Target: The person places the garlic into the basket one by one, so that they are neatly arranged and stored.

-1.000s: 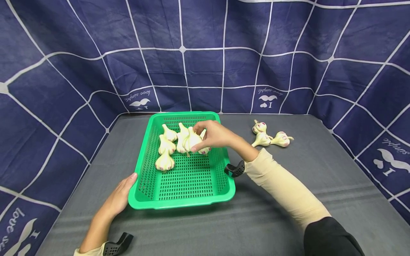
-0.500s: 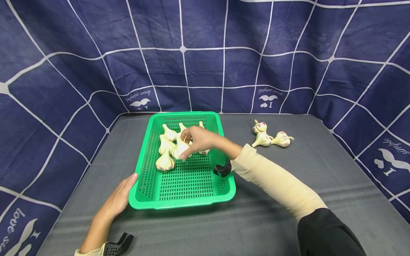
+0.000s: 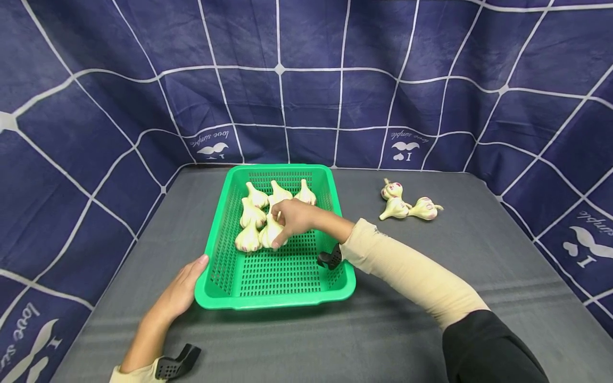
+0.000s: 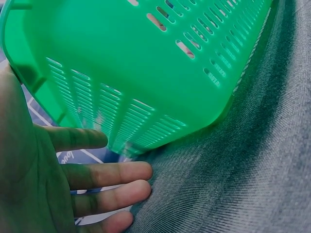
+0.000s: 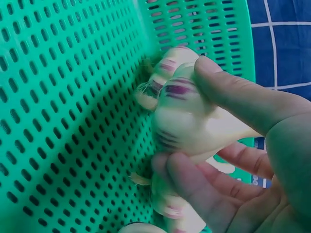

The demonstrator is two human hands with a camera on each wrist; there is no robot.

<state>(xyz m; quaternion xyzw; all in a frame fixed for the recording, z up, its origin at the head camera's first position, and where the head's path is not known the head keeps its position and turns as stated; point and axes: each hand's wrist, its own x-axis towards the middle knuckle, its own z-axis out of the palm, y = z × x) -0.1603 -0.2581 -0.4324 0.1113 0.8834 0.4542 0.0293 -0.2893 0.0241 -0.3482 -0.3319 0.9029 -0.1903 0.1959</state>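
Note:
My right hand (image 3: 297, 217) is inside the green plastic basket (image 3: 275, 302), pinching a garlic bulb (image 5: 180, 116) between thumb and fingers. In the head view this bulb sits right beside the nearest bulb (image 3: 248, 239) of the left-hand row. Further bulbs (image 3: 257, 197) lie along the basket's left and far parts, including one at the far right (image 3: 305, 194). My left hand (image 3: 179, 287) is at the basket's left side near the front corner. Its thumb touches the rim, while the fingers (image 4: 112, 174) stretch out straight beneath, outside the slotted wall.
Three loose garlic bulbs (image 3: 395, 208) lie in a cluster on the grey cloth (image 3: 383, 330), to the right of the basket. Blue cloth with white grid lines (image 3: 306, 96) hangs behind the work surface and along both sides.
The right hand has carried its garlic bulb leftward and nearer the front within the basket, to beside the left row. The left hand keeps its place at the rim.

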